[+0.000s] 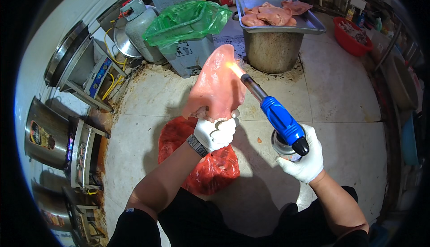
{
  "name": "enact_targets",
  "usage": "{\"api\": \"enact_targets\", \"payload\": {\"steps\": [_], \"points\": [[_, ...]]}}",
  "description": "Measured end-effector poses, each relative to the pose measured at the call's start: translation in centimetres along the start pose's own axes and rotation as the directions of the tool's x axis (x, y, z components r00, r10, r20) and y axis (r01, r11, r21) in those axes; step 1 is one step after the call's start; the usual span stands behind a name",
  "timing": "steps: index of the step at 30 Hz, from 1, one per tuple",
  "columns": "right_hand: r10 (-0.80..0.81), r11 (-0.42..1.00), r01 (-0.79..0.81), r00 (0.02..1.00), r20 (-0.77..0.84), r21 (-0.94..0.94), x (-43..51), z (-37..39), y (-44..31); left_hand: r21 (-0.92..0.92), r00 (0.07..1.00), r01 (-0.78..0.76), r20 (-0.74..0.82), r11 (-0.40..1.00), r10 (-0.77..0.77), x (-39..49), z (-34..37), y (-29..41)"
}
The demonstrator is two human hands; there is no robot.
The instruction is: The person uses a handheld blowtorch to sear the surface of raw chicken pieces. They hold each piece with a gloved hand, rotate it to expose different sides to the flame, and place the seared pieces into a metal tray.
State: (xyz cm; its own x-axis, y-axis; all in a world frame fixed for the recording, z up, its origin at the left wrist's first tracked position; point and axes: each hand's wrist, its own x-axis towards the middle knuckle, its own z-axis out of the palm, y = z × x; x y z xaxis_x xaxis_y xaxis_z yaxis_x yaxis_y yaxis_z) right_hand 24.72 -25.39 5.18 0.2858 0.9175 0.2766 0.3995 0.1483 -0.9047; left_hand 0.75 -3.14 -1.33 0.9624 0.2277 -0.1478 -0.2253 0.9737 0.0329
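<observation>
My left hand (216,134), in a white glove, grips the lower end of a large pink piece of raw meat (220,82) and holds it upright. My right hand (304,161), also gloved in white, is closed around the can of a blue gas blowtorch (282,119). The torch is lit, and its orange flame (234,68) touches the upper right part of the meat. Below my left hand, a red plastic bag (215,171) lies on the floor with pale pieces in it. More pink meat pieces (272,14) are heaped in a metal tray (248,0) on a large pot (273,50).
A grey bin (188,53) with a green liner (164,28) stands beside a gas cylinder (142,31) at the upper left. Metal pots (47,134) and burner stands line the left wall. A red basin (349,45) holding meat pieces sits at the upper right.
</observation>
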Motion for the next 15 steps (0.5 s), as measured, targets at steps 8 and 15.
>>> {"api": "enact_targets", "payload": {"steps": [8,15], "points": [[-0.093,0.995,0.096,0.991,0.095,-0.026,-0.43,0.16,0.54,-0.509,0.988,0.154,0.07,0.847,-0.138,0.08,-0.86,-0.21],[-0.008,1.0,0.007,0.998,-0.064,-0.009,-0.06,-0.27,-0.1,0.026,0.999,-0.004,-0.05,1.0,0.005,0.63,-0.69,-0.08]]}}
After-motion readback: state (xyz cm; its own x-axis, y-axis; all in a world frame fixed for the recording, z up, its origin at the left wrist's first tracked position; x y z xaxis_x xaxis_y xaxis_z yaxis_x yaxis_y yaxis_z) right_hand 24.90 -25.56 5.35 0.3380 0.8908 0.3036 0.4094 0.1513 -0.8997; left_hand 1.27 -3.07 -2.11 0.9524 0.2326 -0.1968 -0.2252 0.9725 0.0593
